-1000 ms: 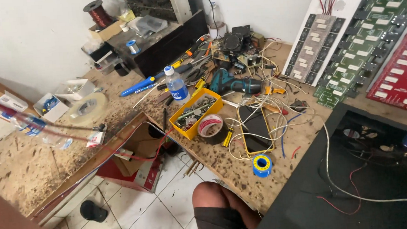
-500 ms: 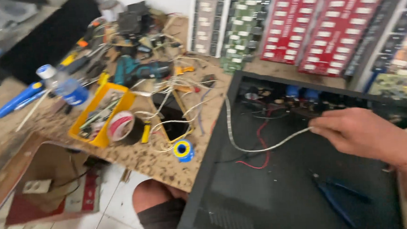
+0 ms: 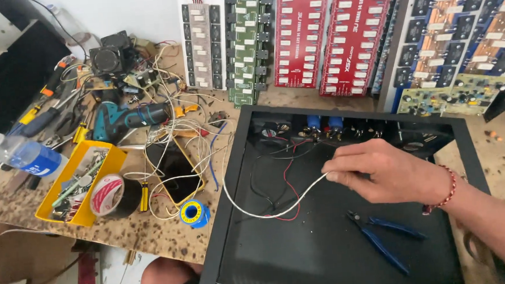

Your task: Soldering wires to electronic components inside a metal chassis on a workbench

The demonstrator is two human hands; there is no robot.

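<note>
Wide speckled desk (image 3: 154,239), crowded with tools and wire. Open black metal case (image 3: 327,253) at the near edge, circuit boards (image 3: 327,34) leaning behind. Inside the case, right hand (image 3: 389,169), fingertips pressed together, pinching a white wire (image 3: 268,213) that sags across the case floor. Blue-handled cutters (image 3: 384,239) just beside. Left hand out of view.

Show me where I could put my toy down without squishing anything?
Best spot: the bare floor of the black case, left of the blue cutters and below the white wire pinched by the right hand. The wooden bench is crowded with cables, a phone and a yellow tray.
</note>
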